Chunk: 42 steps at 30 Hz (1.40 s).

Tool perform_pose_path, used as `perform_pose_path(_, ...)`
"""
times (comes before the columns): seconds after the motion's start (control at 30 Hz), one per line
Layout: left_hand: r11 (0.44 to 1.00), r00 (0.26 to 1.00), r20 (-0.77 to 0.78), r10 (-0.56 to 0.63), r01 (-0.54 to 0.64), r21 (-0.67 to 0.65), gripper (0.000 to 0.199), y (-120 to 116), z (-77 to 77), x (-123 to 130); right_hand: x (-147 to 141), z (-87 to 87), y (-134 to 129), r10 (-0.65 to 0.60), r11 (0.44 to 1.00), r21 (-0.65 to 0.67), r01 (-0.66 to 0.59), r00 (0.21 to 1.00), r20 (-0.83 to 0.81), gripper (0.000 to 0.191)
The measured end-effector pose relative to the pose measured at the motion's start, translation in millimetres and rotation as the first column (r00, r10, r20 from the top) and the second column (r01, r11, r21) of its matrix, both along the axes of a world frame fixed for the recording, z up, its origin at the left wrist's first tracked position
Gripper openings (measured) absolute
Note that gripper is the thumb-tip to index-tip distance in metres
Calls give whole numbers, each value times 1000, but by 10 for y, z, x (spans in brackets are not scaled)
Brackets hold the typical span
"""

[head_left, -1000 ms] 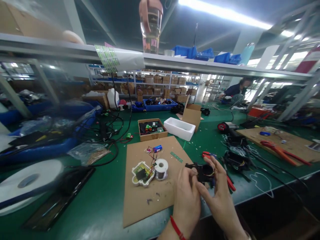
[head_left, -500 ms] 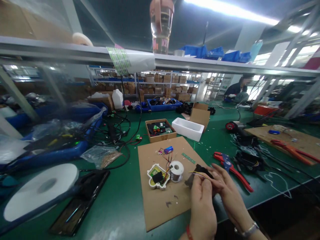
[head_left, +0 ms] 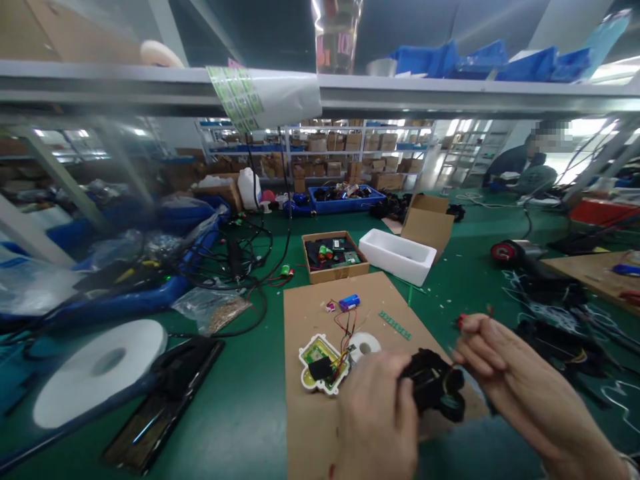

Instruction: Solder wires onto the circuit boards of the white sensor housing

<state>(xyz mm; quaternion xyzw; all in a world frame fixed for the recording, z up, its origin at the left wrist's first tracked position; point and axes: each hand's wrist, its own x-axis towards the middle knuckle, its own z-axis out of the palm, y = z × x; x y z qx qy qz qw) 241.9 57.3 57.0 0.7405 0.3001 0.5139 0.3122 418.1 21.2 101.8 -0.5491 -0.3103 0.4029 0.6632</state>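
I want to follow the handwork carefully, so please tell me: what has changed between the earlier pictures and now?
The hands have parted: the right hand moved to the right, no longer around the black part; whether it holds something, I cannot tell. The left hand, blurred, stays at the black part. The blue cylinder and white foam box stayed in place.

Open lane: desk [head_left: 250, 393] strip between black slab [head_left: 165, 400] and cardboard sheet [head_left: 303, 427]. Second gap right of foam tray [head_left: 395, 260], right hand [head_left: 515, 380] at its near end. Low pass across the sheet blocked: white housing [head_left: 307, 357], spool [head_left: 369, 343], left hand [head_left: 377, 413], black part [head_left: 435, 380]. Cable tangle [head_left: 555, 333] crowds right; shelf [head_left: 440, 100] limits height.
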Motion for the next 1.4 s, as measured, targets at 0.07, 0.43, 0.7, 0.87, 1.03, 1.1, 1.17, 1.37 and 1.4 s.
perform_pose_path(0.07, 994, 971, -215, 107, -98, 53, 22, 223, 4, -244, 144, 78, 58, -5, 998, 67, 4, 1000, 13, 29)
perform_pose_path(0.43, 975, 801, -569, -186, 78, -208, 7, 698, 84, -414, 4, -289, 515, 376, 924, -272, -269, 501, 780, 34)
perform_pose_path(0.7, 979, 790, -579, -202, 159, -125, 15, 701, -36, -384, -129, -394, 659, 492, 848, -297, -438, 446, 748, 16)
perform_pose_path(0.87, 964, 815, -548, -188, 259, 55, 19, 686, -136, -428, -133, -345, 661, 498, 808, -214, -550, 441, 747, 9)
perform_pose_path(1.03, 962, 869, -475, -139, 232, 143, 25, 660, -270, -441, -101, -424, 597, 499, 768, -223, -600, 344, 795, 8)
perform_pose_path(1.1, 963, 872, -469, -142, 232, 138, 27, 647, -299, -438, -76, -435, 588, 509, 747, -228, -624, 316, 801, 9)
perform_pose_path(1.17, 963, 871, -466, -158, 240, 121, 29, 639, -310, -437, -49, -432, 591, 527, 726, -237, -646, 301, 794, 11)
perform_pose_path(1.37, 967, 865, -471, -170, 238, 88, 29, 626, -322, -465, -3, -483, 600, 551, 728, -264, -633, 311, 775, 14)
perform_pose_path(1.4, 968, 866, -471, -169, 236, 86, 29, 624, -325, -467, -4, -501, 599, 552, 728, -266, -632, 312, 773, 11)
